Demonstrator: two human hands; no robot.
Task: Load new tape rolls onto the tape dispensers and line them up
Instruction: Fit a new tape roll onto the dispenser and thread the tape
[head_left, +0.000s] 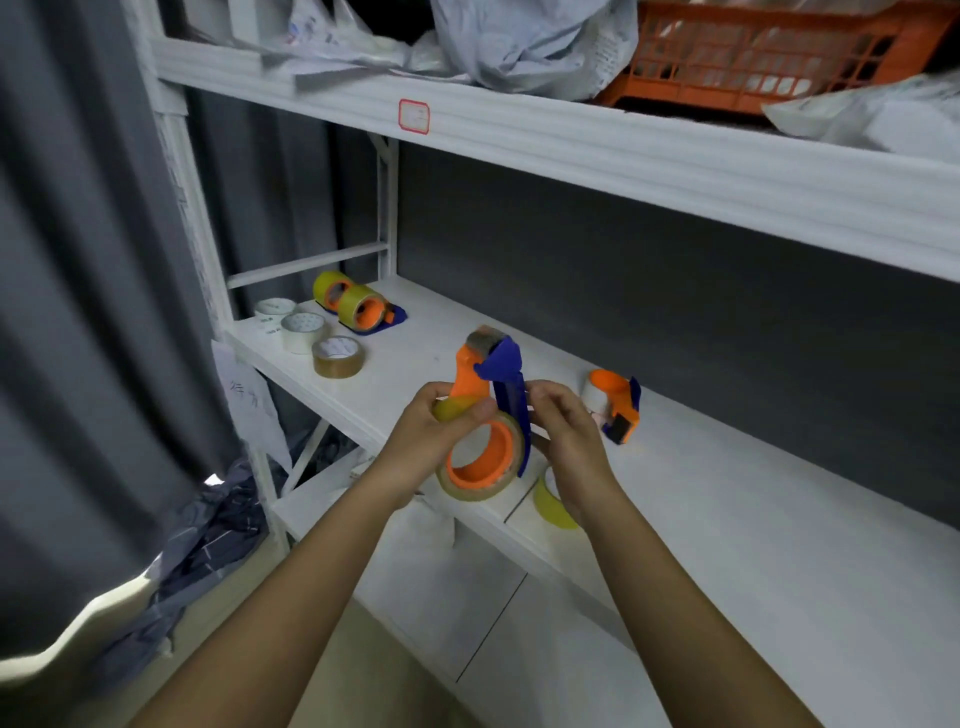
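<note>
I hold an orange and blue tape dispenser (491, 395) above the front of the white shelf (753, 519). A yellowish tape roll (480, 462) sits on its orange hub. My left hand (434, 431) grips the roll, thumb pressed on its top. My right hand (569, 441) pinches the dispenser's blue side plate. Two loaded dispensers (358, 306) stand side by side at the shelf's far left. Another dispenser (615, 402) with a white roll lies behind my right hand. A yellow roll (550, 506) shows partly under my right wrist.
Two white rolls (291, 322) and a brown roll (337, 356) lie on the shelf's left end. The upper shelf carries an orange crate (753, 57) and grey mailer bags (519, 47). A grey curtain (78, 312) hangs at left. Lower shelves sit below.
</note>
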